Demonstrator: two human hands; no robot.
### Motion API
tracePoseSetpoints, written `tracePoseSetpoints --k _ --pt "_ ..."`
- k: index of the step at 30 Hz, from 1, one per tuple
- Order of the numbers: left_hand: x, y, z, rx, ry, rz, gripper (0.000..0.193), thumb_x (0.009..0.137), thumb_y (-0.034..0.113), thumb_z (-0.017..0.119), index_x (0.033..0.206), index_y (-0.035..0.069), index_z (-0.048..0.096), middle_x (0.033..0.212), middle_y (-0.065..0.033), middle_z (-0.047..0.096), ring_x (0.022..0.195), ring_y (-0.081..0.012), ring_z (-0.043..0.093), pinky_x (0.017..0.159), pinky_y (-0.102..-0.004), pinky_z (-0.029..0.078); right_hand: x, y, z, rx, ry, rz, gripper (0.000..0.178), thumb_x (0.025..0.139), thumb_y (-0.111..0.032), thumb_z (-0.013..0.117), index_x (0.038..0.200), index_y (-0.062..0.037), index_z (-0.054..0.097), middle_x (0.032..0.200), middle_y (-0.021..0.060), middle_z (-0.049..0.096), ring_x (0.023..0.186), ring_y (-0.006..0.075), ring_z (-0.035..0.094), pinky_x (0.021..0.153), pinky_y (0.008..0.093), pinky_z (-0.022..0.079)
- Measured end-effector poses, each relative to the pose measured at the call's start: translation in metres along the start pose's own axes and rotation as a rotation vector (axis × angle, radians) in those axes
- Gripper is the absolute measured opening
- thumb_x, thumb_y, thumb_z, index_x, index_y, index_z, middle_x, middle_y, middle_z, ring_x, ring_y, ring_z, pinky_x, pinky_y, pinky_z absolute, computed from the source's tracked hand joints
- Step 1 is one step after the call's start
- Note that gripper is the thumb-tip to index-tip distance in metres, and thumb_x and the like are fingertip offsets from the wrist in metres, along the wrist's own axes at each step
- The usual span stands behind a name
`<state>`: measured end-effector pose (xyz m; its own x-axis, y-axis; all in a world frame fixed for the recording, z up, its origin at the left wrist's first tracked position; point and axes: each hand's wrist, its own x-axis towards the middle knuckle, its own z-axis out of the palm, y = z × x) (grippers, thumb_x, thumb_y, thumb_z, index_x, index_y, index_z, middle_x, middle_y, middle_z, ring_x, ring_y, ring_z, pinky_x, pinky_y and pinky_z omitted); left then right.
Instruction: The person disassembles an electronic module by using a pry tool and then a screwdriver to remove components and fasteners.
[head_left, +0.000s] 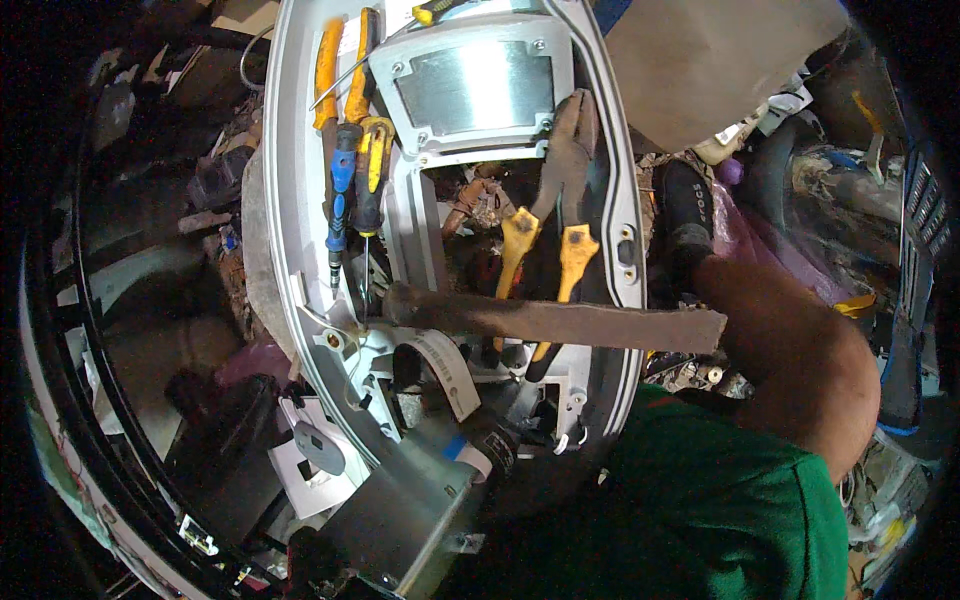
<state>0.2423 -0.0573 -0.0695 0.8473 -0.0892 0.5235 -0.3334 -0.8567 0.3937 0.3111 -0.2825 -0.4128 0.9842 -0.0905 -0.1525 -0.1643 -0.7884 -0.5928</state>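
Neither of my hands can be made out. A long, pale grey housing (pixel 285 170) lies in front of me, with tools across it. Along its left side are orange-handled pliers (pixel 327 70), a blue-and-black screwdriver (pixel 340 185) and a yellow-and-black screwdriver (pixel 372 180). Worn pliers (pixel 570 160) with yellow handles rest at the right, jaws pointing away. A flat brown bar (pixel 560 322) lies crosswise over the housing. Nearer me are a white-labelled curved part (pixel 445 370), a dark cylinder (pixel 490 450) and a tilted metal box (pixel 400 520), partly blurred.
A shiny metal plate (pixel 475 85) is screwed onto the housing's far part, beside an opening. My bare knee (pixel 815 370), green shorts (pixel 730 490) and black shoe (pixel 688 200) are at the right. A brown sheet (pixel 700 70) and scattered scraps surround the housing.
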Motion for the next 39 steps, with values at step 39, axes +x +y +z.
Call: tracePoseSetpoints --k 39 --pt "-0.011 0.014 -0.047 -0.502 0.001 0.029 0.065 0.077 0.007 0.059 0.139 -0.002 0.043 0.122 -0.0222 0.059 0.109 -0.0397 0.056 0.099 -0.0473 0.040 -0.303 -0.092 -0.346 0.057 -0.719 -0.216 0.047 0.096 -0.035 0.057 0.131 -0.0037 0.056 0.116 0.0147 0.066 0.103 0.0238 0.065 0.089 0.0377 0.052"
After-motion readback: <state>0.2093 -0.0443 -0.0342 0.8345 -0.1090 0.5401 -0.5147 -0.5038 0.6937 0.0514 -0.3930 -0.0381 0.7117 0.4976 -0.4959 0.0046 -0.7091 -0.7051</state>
